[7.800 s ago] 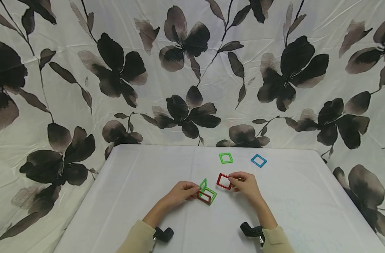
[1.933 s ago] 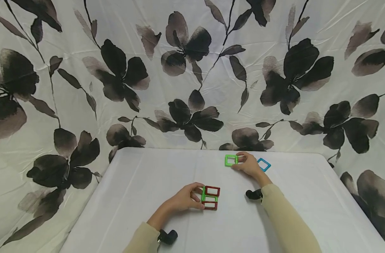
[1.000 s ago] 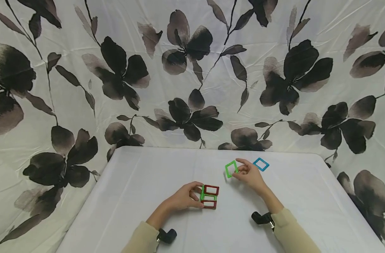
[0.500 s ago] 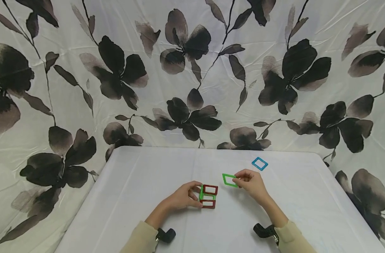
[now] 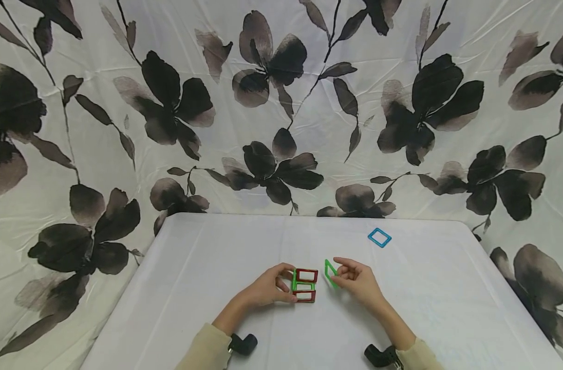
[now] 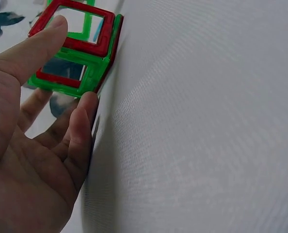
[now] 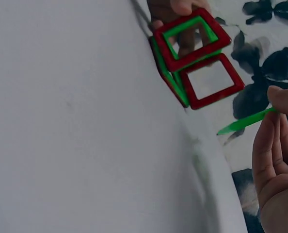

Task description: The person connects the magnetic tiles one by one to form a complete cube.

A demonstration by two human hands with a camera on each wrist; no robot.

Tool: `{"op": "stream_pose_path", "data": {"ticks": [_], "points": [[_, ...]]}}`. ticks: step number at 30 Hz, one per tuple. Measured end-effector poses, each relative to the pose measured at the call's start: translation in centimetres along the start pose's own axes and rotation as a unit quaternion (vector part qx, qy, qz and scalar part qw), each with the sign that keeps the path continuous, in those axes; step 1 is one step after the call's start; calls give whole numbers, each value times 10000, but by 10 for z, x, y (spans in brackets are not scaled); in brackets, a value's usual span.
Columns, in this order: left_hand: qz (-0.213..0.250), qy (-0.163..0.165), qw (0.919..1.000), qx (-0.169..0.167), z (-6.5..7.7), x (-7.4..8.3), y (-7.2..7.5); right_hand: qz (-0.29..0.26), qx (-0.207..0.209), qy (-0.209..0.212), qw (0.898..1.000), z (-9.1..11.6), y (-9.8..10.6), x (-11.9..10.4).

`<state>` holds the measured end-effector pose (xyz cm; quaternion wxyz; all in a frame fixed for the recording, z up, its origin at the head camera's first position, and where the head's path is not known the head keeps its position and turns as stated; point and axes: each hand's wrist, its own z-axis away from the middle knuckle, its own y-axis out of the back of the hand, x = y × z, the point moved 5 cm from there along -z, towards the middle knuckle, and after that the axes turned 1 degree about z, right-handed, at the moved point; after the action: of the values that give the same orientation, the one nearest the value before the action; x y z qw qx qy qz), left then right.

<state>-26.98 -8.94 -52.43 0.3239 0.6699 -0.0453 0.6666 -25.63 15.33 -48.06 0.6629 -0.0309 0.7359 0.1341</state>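
A white cloth printed with large dark flowers [image 5: 281, 103] hangs behind and around a white desk [image 5: 207, 257]. At the left, a cream sleeve [image 5: 205, 352] leads to the left hand [image 5: 265, 290], whose grip is curled round the side of a small frame structure [image 5: 304, 285] made of red and green square pieces. In the left wrist view the thumb [image 6: 35, 48] lies on the upper red frame and a fingertip presses the green piece at its lower edge, so this grip holds the structure [image 6: 78, 48] steady on the desk. Just to the right of that grip, apart from the structure by a narrow gap, stands a loose green square frame [image 5: 330, 273], tilted up on edge. The right hand [image 5: 357, 281] pinches it at its right side between thumb and forefinger; the right wrist view shows the green frame [image 7: 243, 124] edge-on at the fingertips [image 7: 282, 99], with the structure [image 7: 195, 58] beyond it. Farther back and to the right of the right grip, well apart from both hands, a blue square frame [image 5: 379, 237] lies flat on the desk.
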Motion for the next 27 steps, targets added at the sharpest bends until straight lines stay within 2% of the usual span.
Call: {"op": "stream_pose_path", "data": {"ticks": [3, 8, 13, 19, 22, 27], "points": [[85, -47, 9999, -26, 6, 13, 0, 147, -156, -62, 9998, 3, -5, 3], [141, -72, 9999, -66, 13, 29, 2, 286, -566, 194, 9978, 4, -13, 16], [162, -129, 9998, -56, 14, 31, 3, 225, -1049, 221, 9940, 0, -17, 37], [132, -106, 9998, -65, 13, 29, 2, 5, -1680, 292, 9854, 0, -22, 41], [115, -96, 9999, -57, 13, 29, 3, -29, -1790, 283, 9834, -1, -24, 41], [116, -101, 9999, -62, 13, 30, 2, 12, -1745, 195, 9845, -3, -25, 41]]}}
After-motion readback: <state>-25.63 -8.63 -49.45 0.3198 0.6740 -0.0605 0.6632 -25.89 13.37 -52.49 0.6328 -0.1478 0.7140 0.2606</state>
